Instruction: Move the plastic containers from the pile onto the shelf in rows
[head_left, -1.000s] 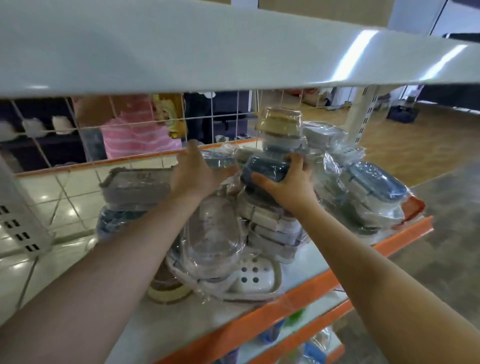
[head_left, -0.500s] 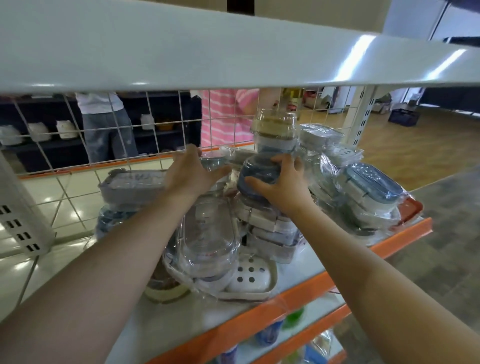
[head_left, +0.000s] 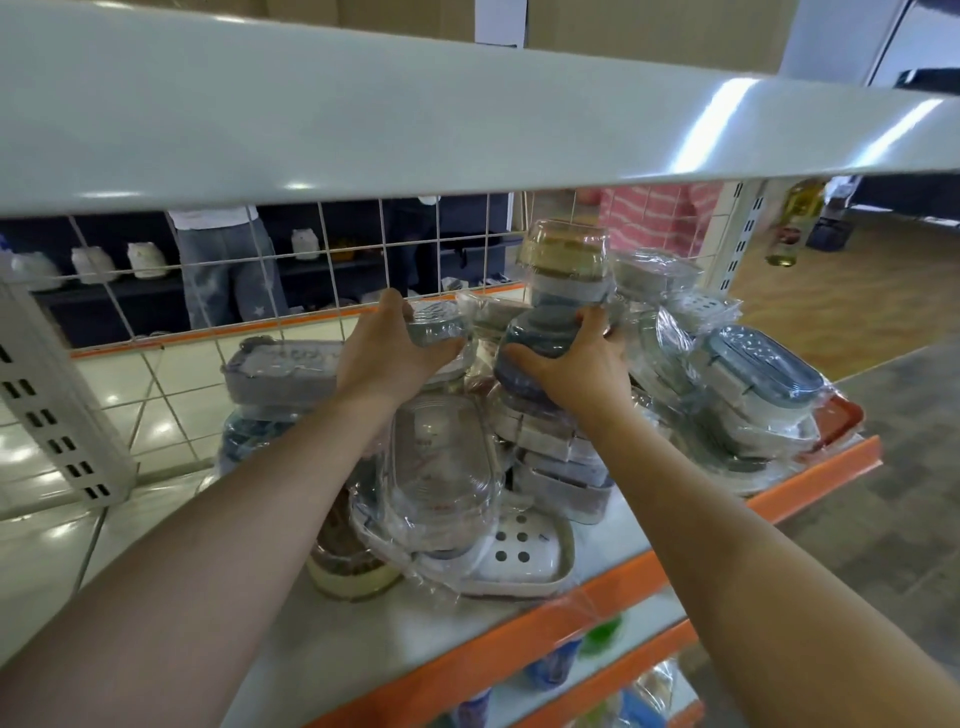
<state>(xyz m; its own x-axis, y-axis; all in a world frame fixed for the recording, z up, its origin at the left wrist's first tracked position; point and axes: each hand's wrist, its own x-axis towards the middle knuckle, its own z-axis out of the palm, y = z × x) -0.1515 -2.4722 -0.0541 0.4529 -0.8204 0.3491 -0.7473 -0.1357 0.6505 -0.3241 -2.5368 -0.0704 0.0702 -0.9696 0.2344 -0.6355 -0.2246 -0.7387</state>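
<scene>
A heap of plastic-wrapped containers (head_left: 447, 467) lies on the white shelf (head_left: 363, 639) with its orange front edge. My left hand (head_left: 382, 353) grips a clear wrapped container (head_left: 434, 327) at the top of the heap. My right hand (head_left: 576, 369) curls round a blue-lidded wrapped stack (head_left: 535, 338) beside it. A yellow-lidded container (head_left: 563, 249) tops that stack. Grey boxes (head_left: 283, 369) stand at the left, and a blue-lidded pack (head_left: 761, 369) lies at the right.
An upper shelf board (head_left: 467, 119) hangs close above the heap. A wire grid (head_left: 311, 270) backs the shelf; people stand behind it. A perforated white tray (head_left: 519, 556) lies at the front. A red tray (head_left: 839, 421) sits at the right end. Lower shelves hold more goods.
Both hands have stayed on the top of the heap, shifting slightly upward. The people behind the grid have moved to the right.
</scene>
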